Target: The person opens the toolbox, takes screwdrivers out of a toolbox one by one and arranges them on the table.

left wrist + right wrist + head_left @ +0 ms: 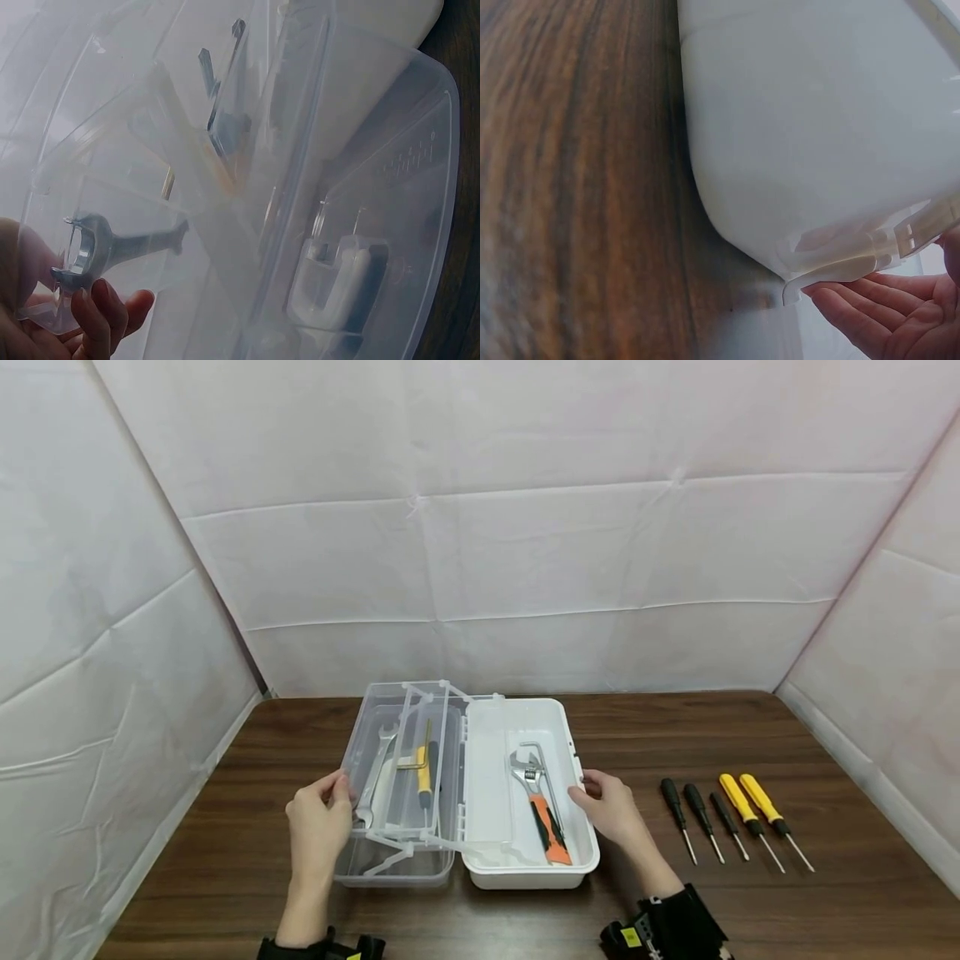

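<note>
A white toolbox (540,720) stands open on the table, with its clear lid (375,881) folded out to the left. Above the lid, a clear tray (452,727) hangs on hinged arms and holds a wrench (379,768), a gold hex key (409,767) and a yellow-handled tool (424,770). My left hand (321,822) pinches the tray's left edge; in the left wrist view its fingers (109,311) curl at the clear plastic. With fingers under the rim, my right hand (611,810) grips the toolbox's right side. An orange-handled adjustable wrench (551,831) lies inside beside a silver hex key (551,785).
To the right of the toolbox, several screwdrivers lie in a row, with black handles (697,808) and yellow handles (759,797). White cloth walls (525,552) enclose the brown wooden table (510,927) at the back and sides.
</note>
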The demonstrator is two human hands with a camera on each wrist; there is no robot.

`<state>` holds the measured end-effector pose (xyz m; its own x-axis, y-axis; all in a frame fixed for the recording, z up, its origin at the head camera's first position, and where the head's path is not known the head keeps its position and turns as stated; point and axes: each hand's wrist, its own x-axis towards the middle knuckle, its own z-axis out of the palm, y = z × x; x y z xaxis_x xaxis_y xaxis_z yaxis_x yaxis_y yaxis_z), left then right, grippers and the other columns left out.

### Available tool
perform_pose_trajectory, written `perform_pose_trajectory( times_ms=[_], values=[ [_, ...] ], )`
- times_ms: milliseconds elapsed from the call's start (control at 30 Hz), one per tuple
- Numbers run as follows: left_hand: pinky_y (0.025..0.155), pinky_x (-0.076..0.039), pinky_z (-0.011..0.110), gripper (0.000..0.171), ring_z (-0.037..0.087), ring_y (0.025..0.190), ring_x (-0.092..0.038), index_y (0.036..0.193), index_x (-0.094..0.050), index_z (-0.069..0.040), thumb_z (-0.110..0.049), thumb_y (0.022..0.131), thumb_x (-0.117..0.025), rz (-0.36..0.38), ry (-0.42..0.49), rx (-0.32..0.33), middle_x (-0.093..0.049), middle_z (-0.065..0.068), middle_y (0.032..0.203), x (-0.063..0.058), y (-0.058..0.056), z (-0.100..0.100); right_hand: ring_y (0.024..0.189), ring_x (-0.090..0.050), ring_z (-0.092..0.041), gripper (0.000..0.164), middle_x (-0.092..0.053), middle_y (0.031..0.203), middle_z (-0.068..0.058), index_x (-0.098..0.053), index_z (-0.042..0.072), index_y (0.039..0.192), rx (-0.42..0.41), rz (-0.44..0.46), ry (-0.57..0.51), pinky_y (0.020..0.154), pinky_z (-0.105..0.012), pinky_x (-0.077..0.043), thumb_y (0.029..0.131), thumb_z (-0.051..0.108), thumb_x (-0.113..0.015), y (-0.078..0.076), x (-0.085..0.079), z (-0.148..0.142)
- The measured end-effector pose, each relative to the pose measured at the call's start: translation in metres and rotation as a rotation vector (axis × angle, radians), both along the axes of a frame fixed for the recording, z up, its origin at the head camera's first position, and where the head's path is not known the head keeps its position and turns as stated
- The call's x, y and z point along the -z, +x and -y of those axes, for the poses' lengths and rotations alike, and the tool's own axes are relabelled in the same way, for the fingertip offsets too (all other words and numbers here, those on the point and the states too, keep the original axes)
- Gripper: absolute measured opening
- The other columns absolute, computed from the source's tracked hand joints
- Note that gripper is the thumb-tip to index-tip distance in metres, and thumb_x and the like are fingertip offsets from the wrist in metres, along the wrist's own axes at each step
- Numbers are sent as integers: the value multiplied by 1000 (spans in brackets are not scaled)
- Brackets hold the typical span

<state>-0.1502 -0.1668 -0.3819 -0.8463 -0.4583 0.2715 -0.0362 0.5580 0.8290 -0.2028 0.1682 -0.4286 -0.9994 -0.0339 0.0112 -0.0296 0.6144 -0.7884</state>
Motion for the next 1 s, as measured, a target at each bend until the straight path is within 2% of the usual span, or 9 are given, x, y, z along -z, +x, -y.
perform_pose_trajectory(
  times_ms=[300, 367, 533, 600, 700, 833, 867, 1000],
  values=[
    [59, -44, 34, 24, 22, 62, -60, 98, -65, 7, -6, 86, -50, -10, -47, 0, -65, 11, 69, -7, -1, 0, 95, -56, -32, 40, -59, 104, -23, -50, -9, 117, 6, -17, 3, 74, -39, -47, 85, 14, -55, -1, 0, 2],
    [60, -44, 36, 23, 23, 63, -60, 97, -66, 6, -6, 86, -50, -13, -60, 3, -65, 10, 68, -8, -1, 0, 95, -56, -31, 40, -59, 104, -23, -50, -9, 117, 6, -10, 4, 74, -39, -47, 85, 14, -55, -2, 0, 2],
    [60, -41, 38, 22, 24, 67, -57, 77, -69, -2, -7, 85, -49, -12, -96, 6, -61, 5, 60, -14, -3, -2, 91, -58, -30, 39, -60, 102, -23, -50, -10, 116, -3, -10, -3, 71, -38, -48, 85, 12, -54, -1, 1, -1],
    [55, -38, 36, 25, 23, 62, -53, 69, -66, -3, -7, 85, -48, -10, -102, 11, -58, 5, 57, -18, -4, -4, 88, -59, -28, 38, -61, 100, -23, -51, -10, 115, -8, -18, -7, 70, -37, -48, 84, 10, -54, -1, 1, -3],
    [56, -41, 37, 23, 24, 64, -55, 77, -68, 0, -7, 85, -48, -23, -102, 27, -63, 11, 66, -26, -4, -8, 81, -59, -23, 36, -62, 96, -20, -52, -10, 113, -11, -23, -12, 67, -34, -48, 83, 9, -54, -2, 2, -5],
    [67, -44, 46, 25, 32, 79, -60, 98, -65, 7, -7, 85, -48, -38, -101, 48, -65, 22, 87, -37, -3, -14, 71, -56, -17, 34, -63, 87, -14, -53, -9, 111, -14, -13, -24, 62, -30, -46, 82, 8, -54, -4, 3, -9],
    [68, -44, 47, 26, 33, 81, -60, 99, -65, 7, -7, 85, -48, -40, -108, 49, -64, 22, 89, -40, -2, -16, 69, -54, -16, 33, -63, 84, -13, -53, -9, 111, -17, -8, -27, 60, -29, -45, 82, 8, -53, -4, 3, -9],
    [56, -41, 40, 22, 27, 61, -54, 80, -67, 3, -7, 84, -47, -49, -159, 49, -60, 14, 64, -49, -2, -21, 64, -51, -15, 34, -61, 79, -9, -52, -10, 111, -31, 4, -38, 57, -27, -42, 82, 7, -52, -4, 3, -11]
  ],
)
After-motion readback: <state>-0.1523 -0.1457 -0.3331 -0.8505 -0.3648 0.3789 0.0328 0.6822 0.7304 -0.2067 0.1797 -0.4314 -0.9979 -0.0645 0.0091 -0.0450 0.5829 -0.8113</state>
